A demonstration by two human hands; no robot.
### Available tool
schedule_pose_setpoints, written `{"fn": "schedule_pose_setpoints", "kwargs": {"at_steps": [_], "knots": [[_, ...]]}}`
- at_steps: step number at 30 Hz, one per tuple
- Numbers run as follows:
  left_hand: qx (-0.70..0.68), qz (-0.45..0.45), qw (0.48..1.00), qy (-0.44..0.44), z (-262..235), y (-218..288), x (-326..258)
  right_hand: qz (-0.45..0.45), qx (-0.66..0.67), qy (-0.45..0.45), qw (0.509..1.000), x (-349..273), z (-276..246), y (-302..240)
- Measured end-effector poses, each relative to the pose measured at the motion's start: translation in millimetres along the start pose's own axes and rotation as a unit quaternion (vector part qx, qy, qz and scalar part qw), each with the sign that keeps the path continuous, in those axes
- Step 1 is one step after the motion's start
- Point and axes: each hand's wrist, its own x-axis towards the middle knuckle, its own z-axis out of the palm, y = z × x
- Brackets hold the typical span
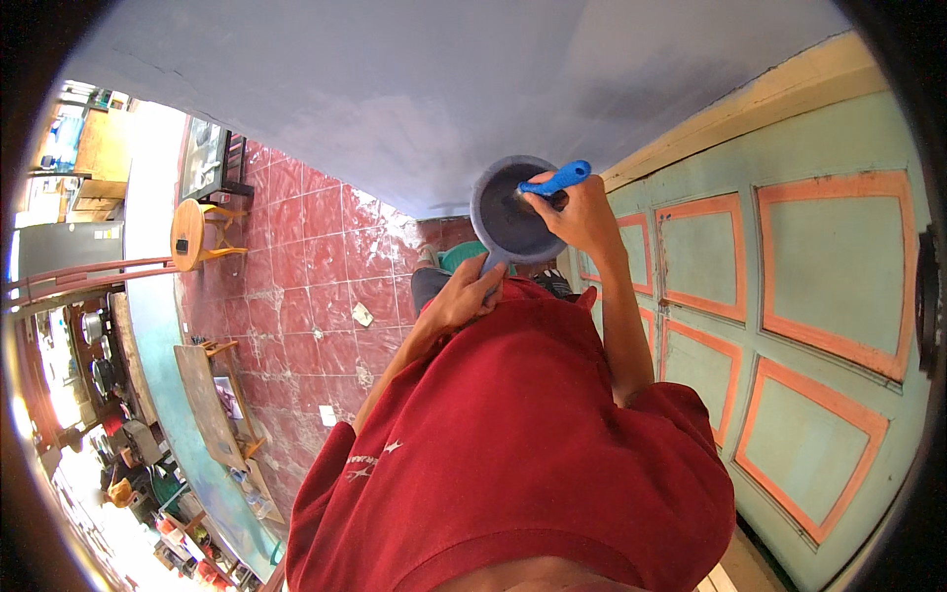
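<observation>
Loading brush: you're dipping a blue-handled paintbrush [555,181] into a grey paint scoop [513,212], held chest-high in front of the grey-painted wall [395,89].
Right hand [582,219]: fingers clamped round the blue handle near the ferrule; bristles sit down inside the bowl, so I cannot tell how much paint they carry.
Left hand [462,296]: fingers closed on the scoop's handle at its lower edge, just above your red shirt [513,444].
Scoop position: between wall and the pale green panelled door [789,296], over the red tiled floor [316,266].
Tilt: bowl faces toward you, nearly on edge; level it, or paint likely runs onto shirt or tiles.
Dip: judgement only, keep bristles part-submerged and the ferrule dry.
Wipe: drag one face across the rim before lifting to cut drips.
Grip: left wrist takes all the load; a hold closer to the bowl would probably steady it.
Door edge: cream frame [750,99] runs right beside the wall; a lightly loaded brush suits that line better.
Clutter: round wooden stool [192,235] and wooden board [207,400] are well apart to your left, no snag.
</observation>
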Motion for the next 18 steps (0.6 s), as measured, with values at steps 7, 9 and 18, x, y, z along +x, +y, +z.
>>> {"fn": "schedule_pose_setpoints", "kwargs": {"at_steps": [7, 9, 18], "knots": [[-0.004, -0.012, 1.0, 0.003, -0.6, 6.0, -6.6, -0.02, -0.061, -0.033, 0.997, -4.1, 21.0, 8.0], [-0.007, -0.03, 1.0, 0.003, -4.6, 4.6, -8.7, -0.014, -0.037, -0.022, 0.999, -3.2, 21.9, 5.2], [0.159, 0.151, 0.975, 0.047, -22.4, -40.3, 5.9, 0.196, 0.278, 0.155, 0.927, -19.4, -1.9, 36.5]]}}
